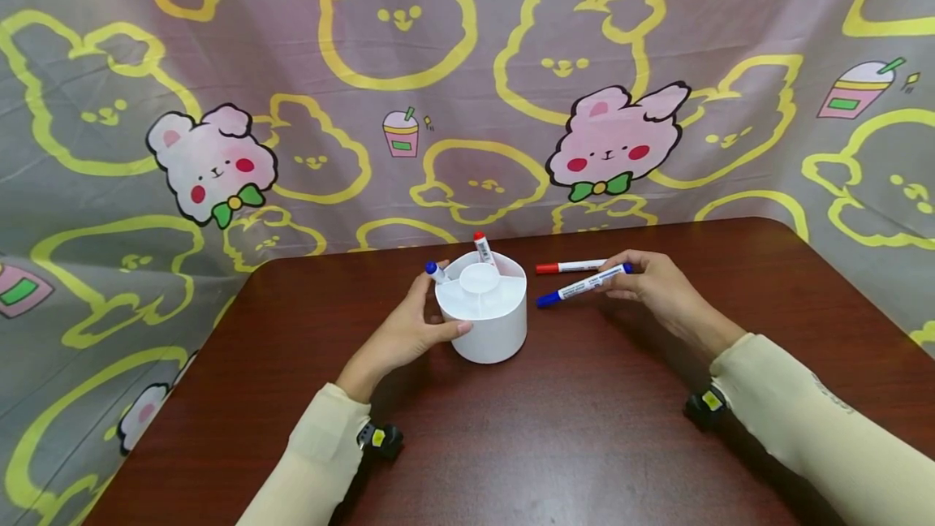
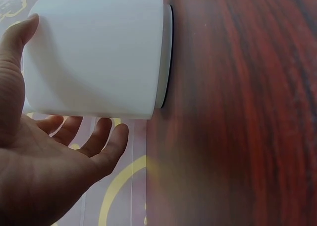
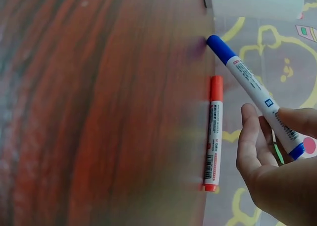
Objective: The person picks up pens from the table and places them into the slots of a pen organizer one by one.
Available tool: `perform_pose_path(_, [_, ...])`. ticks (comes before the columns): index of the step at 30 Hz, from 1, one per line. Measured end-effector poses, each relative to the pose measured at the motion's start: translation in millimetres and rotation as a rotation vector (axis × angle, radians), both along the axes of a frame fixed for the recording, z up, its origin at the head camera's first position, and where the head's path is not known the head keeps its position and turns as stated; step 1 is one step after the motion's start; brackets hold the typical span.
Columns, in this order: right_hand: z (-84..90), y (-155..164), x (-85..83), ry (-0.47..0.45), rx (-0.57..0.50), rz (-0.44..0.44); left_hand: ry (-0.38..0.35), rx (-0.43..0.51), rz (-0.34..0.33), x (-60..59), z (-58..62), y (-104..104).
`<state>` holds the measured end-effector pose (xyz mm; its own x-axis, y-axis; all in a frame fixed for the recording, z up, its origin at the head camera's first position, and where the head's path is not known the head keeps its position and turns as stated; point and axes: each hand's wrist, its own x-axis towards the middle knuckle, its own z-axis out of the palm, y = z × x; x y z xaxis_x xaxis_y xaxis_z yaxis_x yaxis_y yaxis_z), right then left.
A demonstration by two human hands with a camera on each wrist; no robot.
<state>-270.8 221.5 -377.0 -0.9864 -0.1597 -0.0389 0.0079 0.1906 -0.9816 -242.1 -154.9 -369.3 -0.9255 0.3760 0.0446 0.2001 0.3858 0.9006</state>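
Note:
A round white pen organizer with several compartments stands on the table. My left hand holds it from the left, the thumb on its front wall and the other fingers around the side. Inside stand a blue-capped marker at the left and a red-capped marker at the back. To the right, my right hand pinches a blue marker near its rear end, its cap tilted down toward the table. Behind that lies a red marker, its cap pointing toward the organizer.
The brown wood-grain table has rounded far corners. A curtain with cartoon bears and rabbits hangs right behind its far edge. Small dark devices are strapped at both wrists, over pale sleeves.

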Motion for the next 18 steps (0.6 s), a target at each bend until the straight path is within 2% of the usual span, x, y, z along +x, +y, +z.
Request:
perform_pose_path(6, [3.8,3.4,3.0,0.015,-0.054,-0.002,0.025,-0.082,0.021,2.7,0.9,-1.0])
perform_pose_path(11, [9.8,6.4,6.6,0.046,-0.096,0.001,0.037,-0.089,0.02,3.0,1.5,-0.8])
perform_pose_path(18, [18.3,6.8,9.5,0.062,-0.175,0.006,0.001,0.044,-0.043,0.2,0.4,0.2])
